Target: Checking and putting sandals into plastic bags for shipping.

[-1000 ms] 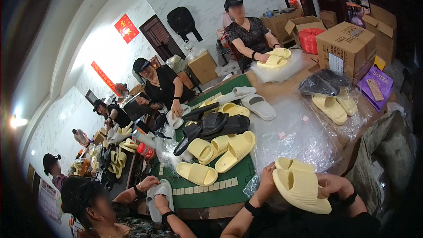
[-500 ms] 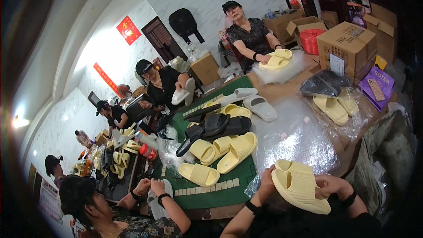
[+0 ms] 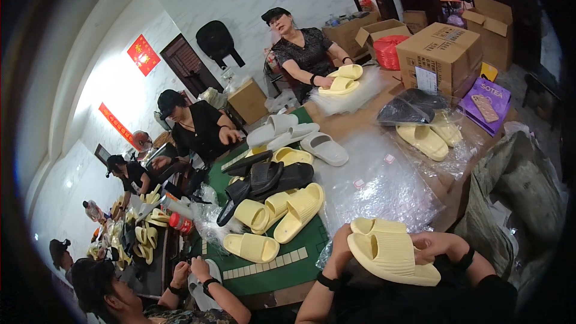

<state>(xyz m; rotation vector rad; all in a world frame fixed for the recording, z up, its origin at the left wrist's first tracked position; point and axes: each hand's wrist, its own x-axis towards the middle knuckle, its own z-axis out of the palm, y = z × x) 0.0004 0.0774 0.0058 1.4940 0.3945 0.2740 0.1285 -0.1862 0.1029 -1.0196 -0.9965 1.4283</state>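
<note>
A pair of pale yellow ribbed slide slippers (image 3: 384, 257) is held together near the table's front edge, close to my body. My left hand (image 3: 342, 247) grips the pair at its left side, with most of the fingers hidden behind it. My right hand (image 3: 431, 247) has bent fingers against the slippers on their right side; the fingertips are partly hidden. Beyond my hands lie clear plastic bags (image 3: 378, 186) in a flat stack. To their left is a pile of yellow slippers (image 3: 300, 213), black slippers (image 3: 267, 177) and light grey slippers (image 3: 324, 148) on the green mat (image 3: 252, 282).
At the far side a co-worker (image 3: 306, 54) holds yellow slippers over plastic; another (image 3: 192, 123) sits to the left, and one (image 3: 120, 294) works beside me. Bagged slippers (image 3: 423, 138), a carton (image 3: 441, 54) and a purple bag (image 3: 486, 105) stand right. A grey-green sack (image 3: 510, 198) hangs nearby.
The whole view has shifted, moving things left in the picture. The seated co-worker's light slippers have gone from their hands onto the pile. My hands still hold the yellow pair.
</note>
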